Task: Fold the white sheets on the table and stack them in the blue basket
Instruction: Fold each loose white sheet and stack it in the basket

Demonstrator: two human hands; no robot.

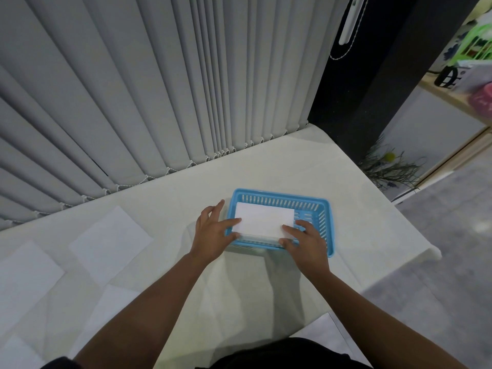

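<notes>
Blue basket [279, 194] near tabletop [292, 161] right edge, bare cloth all round; folded white sheet [263, 218] in its opening, ends pinched by left hand [213, 233] and right hand [306, 243].

The basket [279, 199] was light blue with slotted walls; the folded sheet [265, 219] in it was plain white. The tablecloth [266, 166] was off-white, the vertical blinds [133, 89] pale grey in lengthwise stripes.

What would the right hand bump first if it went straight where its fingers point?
The right hand holds the folded white sheet. Sliding on across it, the fingers would probably meet the far slotted wall of the blue plastic basket.
</notes>
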